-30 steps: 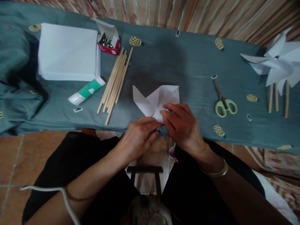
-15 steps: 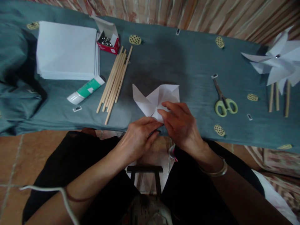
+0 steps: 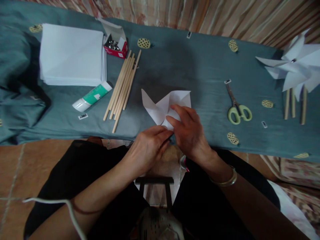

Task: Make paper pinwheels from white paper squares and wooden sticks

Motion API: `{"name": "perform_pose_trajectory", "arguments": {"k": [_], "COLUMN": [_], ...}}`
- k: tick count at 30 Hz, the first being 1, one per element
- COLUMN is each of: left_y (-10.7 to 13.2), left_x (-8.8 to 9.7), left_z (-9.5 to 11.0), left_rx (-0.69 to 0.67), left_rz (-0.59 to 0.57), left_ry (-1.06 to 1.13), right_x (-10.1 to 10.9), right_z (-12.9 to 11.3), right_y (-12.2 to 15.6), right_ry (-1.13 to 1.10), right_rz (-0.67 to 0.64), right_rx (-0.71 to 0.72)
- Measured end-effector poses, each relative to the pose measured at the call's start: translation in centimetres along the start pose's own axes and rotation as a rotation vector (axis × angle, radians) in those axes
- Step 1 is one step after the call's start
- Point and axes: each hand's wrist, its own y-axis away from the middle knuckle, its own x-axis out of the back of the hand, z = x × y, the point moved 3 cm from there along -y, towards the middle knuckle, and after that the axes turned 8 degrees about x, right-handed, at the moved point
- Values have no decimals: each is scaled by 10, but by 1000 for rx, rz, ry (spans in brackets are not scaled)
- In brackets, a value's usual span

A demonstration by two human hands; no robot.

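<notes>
A white paper pinwheel [image 3: 162,108], its corners folded toward the middle, lies at the front edge of the cloth-covered table between my two hands. My left hand [image 3: 150,145] pinches the pinwheel's near edge, thumb and fingers closed. From the right, my right hand [image 3: 188,131] bends over the paper, its fingertips pressed on the folds close to the centre. The hands cover the pinwheel's near and right parts. Whether a pin sits at its centre I cannot tell.
Left on the table are a paper stack [image 3: 71,55], an open red box of metal pins [image 3: 115,46], a glue tube [image 3: 92,96] and several wooden sticks [image 3: 122,86]. To the right lie green-handled scissors [image 3: 236,108] and finished-looking pinwheels [image 3: 297,65] with sticks. A curtain [image 3: 175,15] hangs behind.
My right hand's fingers have shifted slightly left and up over the pinwheel's folds. The left hand keeps its pinch, and the pinwheel stays in nearly the same place.
</notes>
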Motion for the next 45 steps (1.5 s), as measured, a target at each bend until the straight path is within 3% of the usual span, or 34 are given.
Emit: {"name": "perform_pose_trajectory", "arguments": {"k": [6,11,27,36,45], "left_y": [2,3,4,3,1], "left_x": [-3,-5,-3,-5,-4], "left_z": [1,-1,2,1,2], "left_rx": [-16,-32,-57,-22,11], "left_rz": [9,18,82,19,-11], "left_ry": [-87,-72,-66,-75,-106], "right_x": [-6,-3,9,2,-10], "right_z": [0,3,2,2,2], "right_y": [6,12,12,10,8], "right_ry": [99,32,160,97,24], "right_rz": [42,35,75,-23,22], "right_rx": [79,27,95,46,40]}}
